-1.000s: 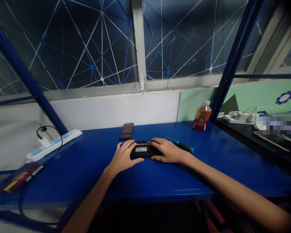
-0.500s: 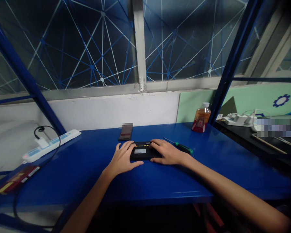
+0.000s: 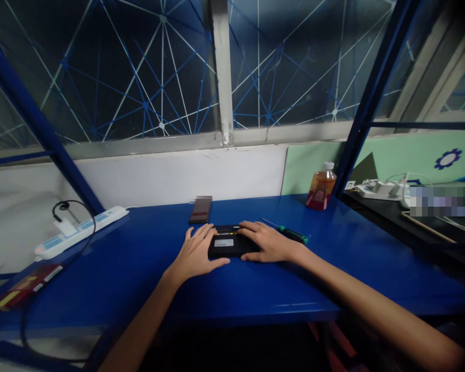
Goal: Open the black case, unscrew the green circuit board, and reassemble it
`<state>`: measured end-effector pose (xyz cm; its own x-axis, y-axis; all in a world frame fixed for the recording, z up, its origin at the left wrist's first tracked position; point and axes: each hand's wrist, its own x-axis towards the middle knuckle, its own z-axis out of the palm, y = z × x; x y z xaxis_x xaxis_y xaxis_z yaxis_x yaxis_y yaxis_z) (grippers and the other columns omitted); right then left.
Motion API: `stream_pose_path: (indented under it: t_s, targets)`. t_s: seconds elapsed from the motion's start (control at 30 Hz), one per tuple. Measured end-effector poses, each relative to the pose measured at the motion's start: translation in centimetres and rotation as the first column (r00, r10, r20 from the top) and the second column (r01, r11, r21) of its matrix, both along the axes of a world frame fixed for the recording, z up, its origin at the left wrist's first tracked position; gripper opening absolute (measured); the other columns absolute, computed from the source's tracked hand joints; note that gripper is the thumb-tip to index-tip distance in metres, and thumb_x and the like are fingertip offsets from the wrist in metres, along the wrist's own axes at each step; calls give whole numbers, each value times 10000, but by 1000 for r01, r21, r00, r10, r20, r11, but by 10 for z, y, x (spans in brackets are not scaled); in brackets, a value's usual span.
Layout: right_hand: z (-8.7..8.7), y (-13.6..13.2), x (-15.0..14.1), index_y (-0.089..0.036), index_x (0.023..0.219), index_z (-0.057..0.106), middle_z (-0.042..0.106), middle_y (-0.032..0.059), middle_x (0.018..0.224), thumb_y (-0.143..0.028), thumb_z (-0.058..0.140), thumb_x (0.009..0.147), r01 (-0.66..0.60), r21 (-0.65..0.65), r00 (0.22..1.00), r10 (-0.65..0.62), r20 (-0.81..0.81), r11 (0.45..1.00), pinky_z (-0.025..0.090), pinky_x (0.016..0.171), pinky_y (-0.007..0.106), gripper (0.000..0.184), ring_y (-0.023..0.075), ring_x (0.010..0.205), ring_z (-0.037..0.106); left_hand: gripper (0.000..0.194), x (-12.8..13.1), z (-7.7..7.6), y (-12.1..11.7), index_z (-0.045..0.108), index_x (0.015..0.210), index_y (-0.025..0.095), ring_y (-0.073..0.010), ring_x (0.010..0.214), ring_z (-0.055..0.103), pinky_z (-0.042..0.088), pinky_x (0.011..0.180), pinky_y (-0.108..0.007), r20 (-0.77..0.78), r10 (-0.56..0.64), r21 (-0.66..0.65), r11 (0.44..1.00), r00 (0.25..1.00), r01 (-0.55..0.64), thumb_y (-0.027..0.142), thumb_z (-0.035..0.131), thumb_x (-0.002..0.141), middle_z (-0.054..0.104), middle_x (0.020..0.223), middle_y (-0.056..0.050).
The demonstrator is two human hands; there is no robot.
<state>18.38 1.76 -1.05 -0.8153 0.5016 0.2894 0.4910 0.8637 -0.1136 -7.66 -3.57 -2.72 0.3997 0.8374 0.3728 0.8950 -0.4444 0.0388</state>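
A flat black device (image 3: 225, 246) with a white label and a yellow stripe lies on the blue table (image 3: 139, 279). My left hand (image 3: 196, 253) grips its left end, thumb along the near edge. My right hand (image 3: 267, 242) covers its right end, fingers over the far edge. Both hands rest on the table and hold the device between them.
A green-handled screwdriver (image 3: 290, 234) lies just right of my right hand. A dark phone (image 3: 200, 211) lies behind the device. A bottle of amber liquid (image 3: 321, 186) stands at the back right. A white power strip (image 3: 81, 231) and a red box (image 3: 23, 287) sit at the left.
Both hands stay on the black device. Only the camera has shifted slightly.
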Motion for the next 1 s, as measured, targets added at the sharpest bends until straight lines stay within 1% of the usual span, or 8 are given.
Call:
stream_pose_path:
  t_s: [0.07,0.2,0.33,0.57,0.7,0.83,1.0]
  targets:
    - [0,0,0,-131,1328,484,431,225,1407,-582,574,804,2,-5,1000,-2,11,1000,326,1035,549,697,365,1264,444,683,0,0,0,508,1184,184,-359,1299,398,211,1057,-603,0,-4,2,1000,1000,4,708,538,746,486,1368,-187]
    - [1,0,-1,-117,1333,490,429,236,1407,-610,578,786,-8,-6,1000,9,25,1000,315,1046,547,741,368,1281,426,657,0,1,-1,512,1160,198,-359,1304,392,190,1067,-612,3,-5,8,1000,1000,5,703,547,741,495,1361,-177]
    - [2,-1,0,-107,1324,502,418,246,1412,-633,588,765,-7,-14,999,8,33,1000,308,1049,554,773,380,1286,416,670,0,3,-2,519,1131,200,-374,1306,385,209,1056,-624,10,-9,-23,1000,1000,10,716,570,707,497,1357,-174]
    - [-1,0,0,-112,1286,539,415,252,1410,-628,646,712,-32,-42,999,32,-15,999,348,1030,527,780,376,1289,413,636,0,7,-3,533,1050,206,-404,1311,369,219,1036,-651,45,-38,-57,998,998,41,712,602,671,517,1334,-163]
    - [-2,1,1,-107,1238,581,451,246,1381,-628,669,686,-54,-43,997,52,-49,998,350,1030,524,764,371,1282,421,625,0,8,-3,529,1033,207,-410,1309,371,227,1028,-656,51,-44,-72,996,998,48,711,606,671,516,1335,-171]
    - [0,0,0,-83,1183,617,487,253,1339,-613,684,673,-77,-21,995,75,-70,997,359,1028,504,738,368,1266,435,629,0,8,-4,525,1022,210,-420,1306,372,224,1028,-660,49,-51,-81,995,998,55,721,605,664,516,1334,-170]
    - [3,-3,0,-86,1182,612,491,247,1336,-579,708,665,-96,-47,993,93,-66,994,378,1016,493,721,358,1250,457,610,1,12,-5,516,995,214,-414,1319,355,215,1033,-662,44,-52,-113,992,998,56,729,587,676,517,1331,-167]
